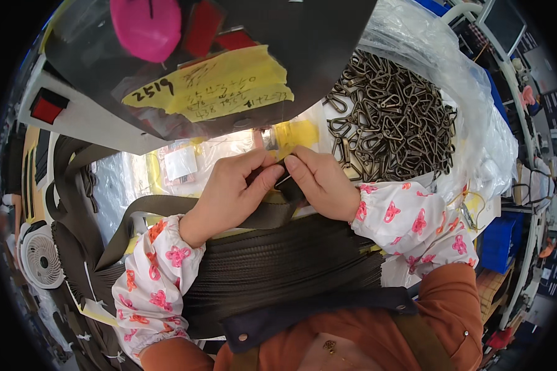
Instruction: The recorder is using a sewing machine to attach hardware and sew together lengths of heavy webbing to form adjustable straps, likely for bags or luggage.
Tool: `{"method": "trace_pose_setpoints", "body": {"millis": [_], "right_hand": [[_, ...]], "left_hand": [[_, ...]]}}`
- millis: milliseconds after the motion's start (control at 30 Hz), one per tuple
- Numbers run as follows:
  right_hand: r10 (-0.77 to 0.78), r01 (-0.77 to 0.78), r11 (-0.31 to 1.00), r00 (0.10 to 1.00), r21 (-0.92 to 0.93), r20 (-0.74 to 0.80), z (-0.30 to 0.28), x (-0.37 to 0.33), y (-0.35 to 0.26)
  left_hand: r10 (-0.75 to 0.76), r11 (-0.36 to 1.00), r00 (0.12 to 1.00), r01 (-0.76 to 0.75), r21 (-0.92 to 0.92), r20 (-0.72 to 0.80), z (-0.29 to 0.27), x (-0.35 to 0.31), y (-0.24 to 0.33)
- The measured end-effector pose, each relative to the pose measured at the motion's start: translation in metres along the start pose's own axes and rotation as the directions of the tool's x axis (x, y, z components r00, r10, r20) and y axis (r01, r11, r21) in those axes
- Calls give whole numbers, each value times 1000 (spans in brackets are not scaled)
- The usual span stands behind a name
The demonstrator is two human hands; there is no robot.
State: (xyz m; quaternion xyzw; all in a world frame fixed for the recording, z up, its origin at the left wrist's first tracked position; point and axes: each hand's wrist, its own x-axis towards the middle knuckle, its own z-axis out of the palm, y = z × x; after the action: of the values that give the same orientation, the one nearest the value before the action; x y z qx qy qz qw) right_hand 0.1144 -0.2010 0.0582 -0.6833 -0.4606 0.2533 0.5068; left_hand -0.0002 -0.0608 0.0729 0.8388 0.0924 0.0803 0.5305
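1. This place is looking like a workshop making strap goods.
2. At eleven o'clock, a bulky dark machine (319,49) is looming, bearing handwritten yellow tape (210,89).
3. At two o'clock, countless metal hooks (393,114) are lying heaped.
4. At six o'clock, dark webbing (284,266) is lying in a thick stack.
5. Between three and four o'clock, a blue bin (500,241) is sitting.
6. Between eight and nine o'clock, a white fan (41,255) is standing.
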Motion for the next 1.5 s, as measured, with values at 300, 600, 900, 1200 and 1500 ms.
{"method": "trace_pose_setpoints", "body": {"millis": [300,600,900,1200,1500], "right_hand": [[-40,40,999,999,2,11,-3,0,-2],[217,-220,927,975,304,42,-11,13,2],[534,-568,446,789,692,304,-21,30,-20],[576,-727,360,667,585,473,-18,30,-14],[-36,34,992,999,-124,-14,-21,38,3]], "left_hand": [[66,997,996,-69,-44,-52,1,0,-2],[532,818,774,-365,444,-343,6,4,16],[269,917,947,-196,348,-175,1,-2,-15],[299,826,953,-280,490,42,-9,1,-14],[77,561,966,-248,790,248,-13,6,-6]]}}
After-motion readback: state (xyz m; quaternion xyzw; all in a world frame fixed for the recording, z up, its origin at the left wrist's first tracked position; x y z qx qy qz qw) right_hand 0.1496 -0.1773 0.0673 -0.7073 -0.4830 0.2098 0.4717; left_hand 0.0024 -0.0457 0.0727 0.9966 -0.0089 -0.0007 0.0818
